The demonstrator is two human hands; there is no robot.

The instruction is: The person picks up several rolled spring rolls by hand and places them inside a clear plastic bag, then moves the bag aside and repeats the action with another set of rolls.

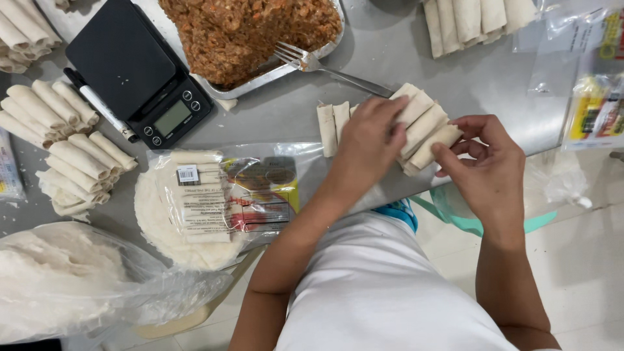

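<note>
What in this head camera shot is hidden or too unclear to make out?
- Rolls: the middle of the row lies under the left hand.
- Filling tray: cut off by the top edge.
- Scale: display too small to read.
- Upper right rolls: cut off by the top edge.
- Right hand: palm faces away.

I see a clear round wrapper packet (214,208) lying flat left of centre, with a white label (195,201) and a red-and-yellow print panel. Above it, the black scale's small grey-green screen (172,117). At the right edge lie clear packets (595,107) printed yellow and red. A clear bag (78,286) sits lower left.
</note>
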